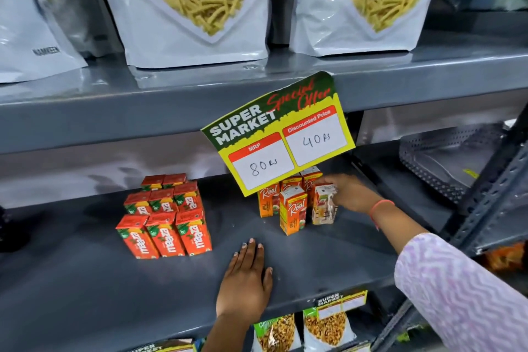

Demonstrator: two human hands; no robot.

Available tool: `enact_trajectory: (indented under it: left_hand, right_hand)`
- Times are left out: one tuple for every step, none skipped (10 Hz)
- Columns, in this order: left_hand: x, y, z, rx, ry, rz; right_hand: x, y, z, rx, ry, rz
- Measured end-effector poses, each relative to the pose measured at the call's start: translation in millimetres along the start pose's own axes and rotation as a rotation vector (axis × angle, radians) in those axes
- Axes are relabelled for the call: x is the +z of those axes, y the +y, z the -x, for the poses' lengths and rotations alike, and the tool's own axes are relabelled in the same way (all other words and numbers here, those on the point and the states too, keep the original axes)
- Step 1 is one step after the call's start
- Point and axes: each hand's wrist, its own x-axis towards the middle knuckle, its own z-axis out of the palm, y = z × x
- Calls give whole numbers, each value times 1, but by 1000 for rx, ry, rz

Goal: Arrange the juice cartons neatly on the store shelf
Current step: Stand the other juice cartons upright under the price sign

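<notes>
Presently, shelf (pixel 85 280), left: Maaza cartons (pixel 164 216), red-orange, upright, tidy rows. Left hand (pixel 245 280) flat, released, near edge. Centre-right: orange Real cartons (pixel 293 210), loose cluster; right hand (pixel 350 193) grasping rightmost carton (pixel 324 204). Sign (pixel 281 134): "MRP 80 Rs", "Discounted Price 40 Rs".

Sign (pixel 278 134): "SUPER MARKET", 80 Rs, 40 Rs; cartons (pixel 164 233) "Maaza", cartons (pixel 293 210) "Real"; pouch (pixel 34 37) perhaps "NAMKEEN".

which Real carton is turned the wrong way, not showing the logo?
The rightmost Real carton, gripped by the right hand: it shows its pale printed side, while the others face orange logo fronts forward.
</notes>
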Motion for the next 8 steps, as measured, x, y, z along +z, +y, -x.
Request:
enact_trajectory:
  left_hand:
    - [1, -1, 1, -2, -7, -12]
    - [2, 0, 1, -3, -1, -1]
    - [2, -1, 1, 0, -1, 12]
    - [1, -1, 2, -1, 4, 13]
    - [1, -1, 2, 3, 1, 12]
    - [1, -1, 1, 5, 3, 16]
    - [2, -1, 1, 2, -6, 25]
    - [2, -1, 1, -8, -2, 39]
  right_hand:
    - [-4, -2, 4, 12, -55, 107]
    - [-7, -3, 6, -19, -143, 246]
    - [-11, -8, 6, -37, -154, 316]
    - [-14, -9, 3, 55, -93, 361]
    - [-10, -7, 3, 49, -76, 341]
    - [-7, -8, 5, -34, -74, 333]
    - [-3, -6, 6, 6, 4, 298]
    - [4, -7, 13, 61, 60, 240]
